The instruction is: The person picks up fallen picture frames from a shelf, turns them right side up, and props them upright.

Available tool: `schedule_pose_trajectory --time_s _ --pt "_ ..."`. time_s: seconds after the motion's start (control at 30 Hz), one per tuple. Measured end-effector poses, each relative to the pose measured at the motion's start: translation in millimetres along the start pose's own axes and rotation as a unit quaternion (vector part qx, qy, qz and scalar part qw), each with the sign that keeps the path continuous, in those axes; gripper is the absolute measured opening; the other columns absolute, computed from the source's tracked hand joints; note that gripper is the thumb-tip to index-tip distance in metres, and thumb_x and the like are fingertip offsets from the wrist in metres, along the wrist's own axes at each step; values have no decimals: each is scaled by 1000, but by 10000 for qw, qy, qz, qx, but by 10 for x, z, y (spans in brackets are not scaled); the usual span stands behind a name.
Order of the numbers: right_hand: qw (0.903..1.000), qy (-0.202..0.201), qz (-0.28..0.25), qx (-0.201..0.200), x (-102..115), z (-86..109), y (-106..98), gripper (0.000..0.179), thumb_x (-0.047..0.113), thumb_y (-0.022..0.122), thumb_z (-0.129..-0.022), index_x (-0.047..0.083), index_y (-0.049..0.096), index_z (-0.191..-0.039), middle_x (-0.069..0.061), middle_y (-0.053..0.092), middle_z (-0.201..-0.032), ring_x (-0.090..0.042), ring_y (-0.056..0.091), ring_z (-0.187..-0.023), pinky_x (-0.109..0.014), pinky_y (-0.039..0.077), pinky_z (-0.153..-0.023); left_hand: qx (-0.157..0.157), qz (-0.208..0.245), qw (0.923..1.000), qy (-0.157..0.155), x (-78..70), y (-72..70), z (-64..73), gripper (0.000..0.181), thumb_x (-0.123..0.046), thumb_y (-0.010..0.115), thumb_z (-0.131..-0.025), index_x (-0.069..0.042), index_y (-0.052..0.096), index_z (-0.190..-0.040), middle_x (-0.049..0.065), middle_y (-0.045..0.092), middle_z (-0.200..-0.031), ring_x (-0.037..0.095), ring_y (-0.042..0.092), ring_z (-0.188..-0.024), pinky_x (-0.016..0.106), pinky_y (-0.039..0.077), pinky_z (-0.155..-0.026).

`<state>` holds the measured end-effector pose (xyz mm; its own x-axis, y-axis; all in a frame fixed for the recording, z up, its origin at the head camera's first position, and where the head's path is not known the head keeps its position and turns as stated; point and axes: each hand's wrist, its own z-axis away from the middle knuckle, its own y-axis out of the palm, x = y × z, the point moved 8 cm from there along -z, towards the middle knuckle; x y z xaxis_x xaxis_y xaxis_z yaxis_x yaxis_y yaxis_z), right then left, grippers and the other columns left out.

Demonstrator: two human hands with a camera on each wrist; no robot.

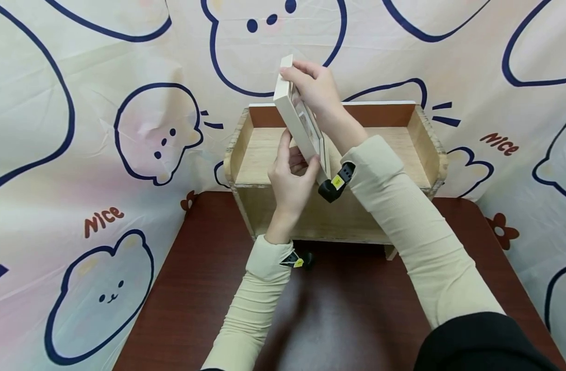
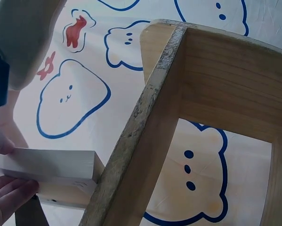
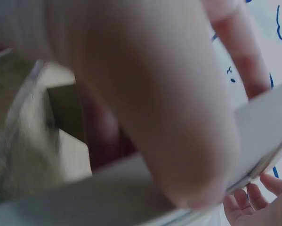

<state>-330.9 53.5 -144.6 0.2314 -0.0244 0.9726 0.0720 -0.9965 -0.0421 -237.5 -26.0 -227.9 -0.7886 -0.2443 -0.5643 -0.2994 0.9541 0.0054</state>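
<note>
A white picture frame (image 1: 298,116) is held up tilted in both hands, over the front of a wooden shelf unit (image 1: 427,147). Its recessed inner side faces right in the head view. My right hand (image 1: 317,90) grips the upper end, thumb along the near edge; in the right wrist view a large blurred digit (image 3: 178,141) presses on the white edge. Lower down, my left hand (image 1: 289,175) holds the bottom end between thumb and fingers. The left wrist view catches the frame's white end (image 2: 51,162) beside the shelf's side panel (image 2: 136,117).
The shelf unit stands at the back of a dark red-brown table (image 1: 209,288), with an upper tray and a lower opening. Behind it hangs a cloth (image 1: 162,56) printed with bear outlines. Small black cameras (image 1: 331,189) sit at both wrists.
</note>
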Motion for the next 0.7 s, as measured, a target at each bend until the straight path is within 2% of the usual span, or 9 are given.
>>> schedule_pose_trajectory --time_s 0.13,0.27,0.37,0.5,0.6,0.7 --pt "9999 140 33 47 -19 -67 -49 31 26 59 -87 11 62 -114 0 56 -116 -9 46 -107 -24 37 -89 -9 -6 10000 32 -23 1 12 58 -3 66 -78 3 41 -131 18 63 -82 21 64 -69 22 52 -61" --pt "9993 349 136 17 -40 -151 -126 19 27 57 -88 11 64 -96 1 55 -109 -10 46 -101 -32 36 -88 -5 12 10000 62 -31 7 20 58 -2 66 -78 3 41 -130 18 63 -84 21 65 -70 22 52 -62" --pt "9981 551 270 66 -62 -213 -176 19 20 53 -89 12 64 -103 2 54 -110 -12 46 -99 -34 36 -91 -25 31 10000 89 -25 10 21 58 -2 66 -78 4 41 -130 19 63 -84 21 65 -70 22 52 -62" --pt "9952 670 634 328 -95 -275 -189 37 8 49 -89 13 55 -125 -2 54 -121 -14 47 -109 -33 34 -96 -42 44 9999 101 -18 2 17 58 -1 65 -78 4 41 -130 19 64 -84 22 65 -70 22 52 -62" --pt "9909 651 1092 433 -114 -319 -204 38 6 50 -90 13 54 -127 -4 53 -123 -14 44 -114 -33 35 -97 -4 35 9999 127 -19 9 16 58 -2 66 -79 4 41 -131 19 64 -84 22 65 -70 22 52 -63" --pt "9842 595 1591 508 -138 -363 -216 35 8 52 -90 12 56 -125 -5 54 -120 -14 44 -112 -32 37 -94 38 1 9999 163 -18 20 11 59 -3 66 -79 4 40 -131 19 64 -86 21 65 -72 22 52 -63"
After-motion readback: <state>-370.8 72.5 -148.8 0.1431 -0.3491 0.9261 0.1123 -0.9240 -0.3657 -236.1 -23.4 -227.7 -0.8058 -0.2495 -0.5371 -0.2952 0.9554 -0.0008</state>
